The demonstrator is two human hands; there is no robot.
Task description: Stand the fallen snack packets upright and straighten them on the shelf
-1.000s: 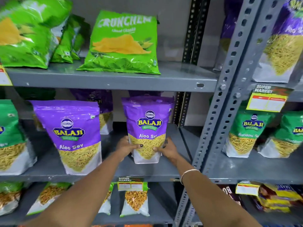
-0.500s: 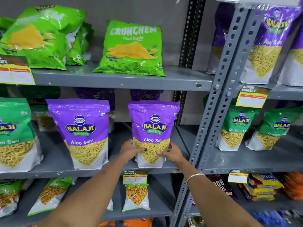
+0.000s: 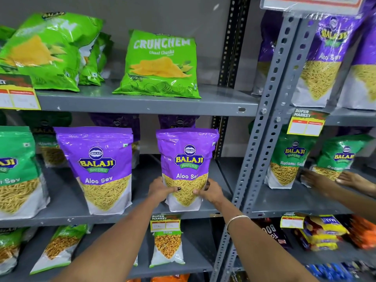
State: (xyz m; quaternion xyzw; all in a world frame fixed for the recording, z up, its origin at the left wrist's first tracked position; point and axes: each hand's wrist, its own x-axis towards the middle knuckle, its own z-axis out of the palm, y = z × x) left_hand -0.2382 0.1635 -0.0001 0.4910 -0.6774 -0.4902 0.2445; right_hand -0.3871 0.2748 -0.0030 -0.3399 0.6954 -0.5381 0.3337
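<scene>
A purple Aloo Sev packet [image 3: 187,157] stands upright at the front of the grey middle shelf [image 3: 67,217]. My left hand [image 3: 162,189] grips its lower left side and my right hand [image 3: 210,193] grips its lower right side. A second purple Aloo Sev packet [image 3: 99,169] stands upright to its left. More purple packets stand behind both, partly hidden. On the upper shelf [image 3: 146,103] a green Crunchem packet [image 3: 160,66] leans back.
A slotted grey upright [image 3: 262,143] divides the bays. Another person's hands [image 3: 333,180] reach in at the right by green Ratlami Sev packets [image 3: 289,159]. Green packets [image 3: 16,171] stand at the left. Price tags hang on shelf edges. Small packets [image 3: 167,249] fill the lower shelf.
The view has shifted up and to the right. My hands keep their hold on the purple packet, now squarer at the shelf front. Another person's hands have appeared at the right.
</scene>
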